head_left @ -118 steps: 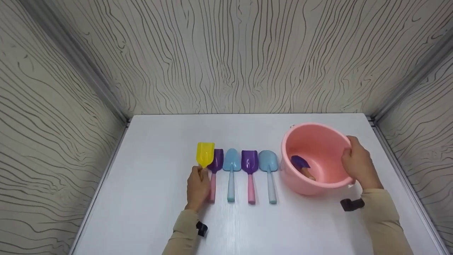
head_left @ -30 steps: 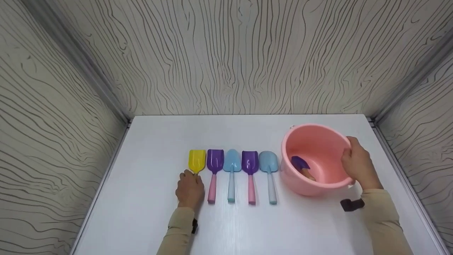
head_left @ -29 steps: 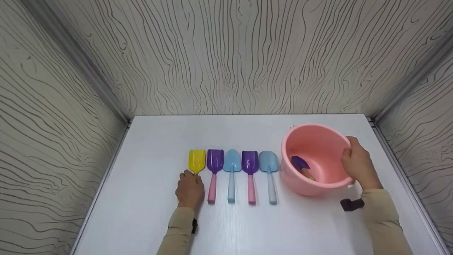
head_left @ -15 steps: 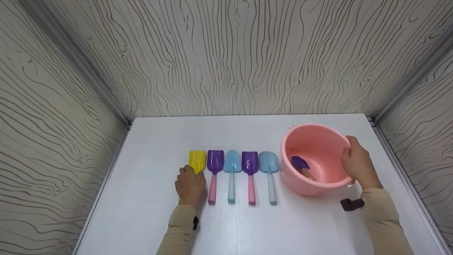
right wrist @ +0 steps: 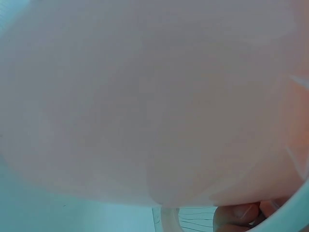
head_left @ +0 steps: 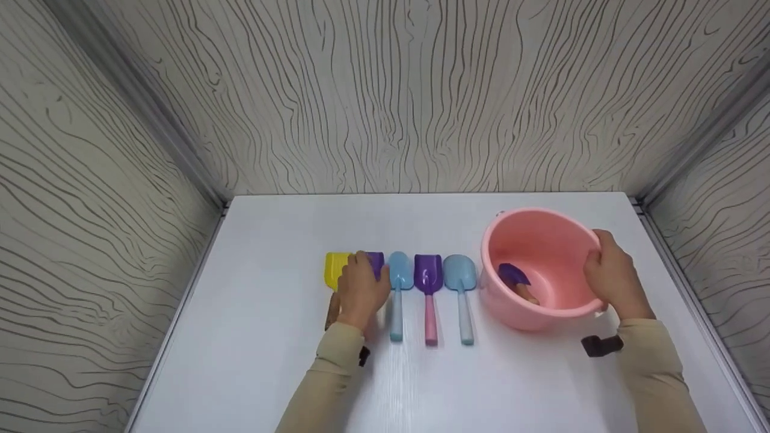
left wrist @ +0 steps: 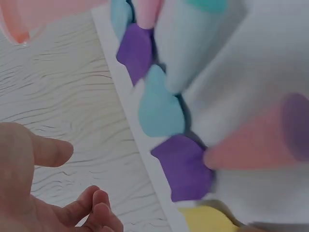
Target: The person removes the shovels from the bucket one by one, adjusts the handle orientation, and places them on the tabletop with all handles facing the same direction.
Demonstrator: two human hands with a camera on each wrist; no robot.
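My left hand [head_left: 363, 291] hovers above the row of toy shovels, partly hiding the leftmost purple shovel [head_left: 376, 263] with the pink handle. In the left wrist view its thumb and fingers are spread apart with nothing between them. Just left of it lies a yellow shovel [head_left: 337, 264] with a brown handle, partly covered by the hand. My right hand [head_left: 616, 273] grips the rim of a pink bucket [head_left: 532, 237], which leans with its mouth toward me. Inside the bucket rests a small trowel [head_left: 513, 275] with a purple blade and a wooden-coloured handle.
Further right in the row lie a light blue shovel [head_left: 397, 273], a second purple shovel [head_left: 428, 273] and another light blue shovel [head_left: 460, 273], close beside the bucket. All lie on a white table [head_left: 271, 234] walled in by wood-patterned panels [head_left: 385, 108].
My left hand set the yellow shovel down at the row's left end, let go of it, and moved right over the adjacent purple shovel. The right hand keeps its hold on the bucket.
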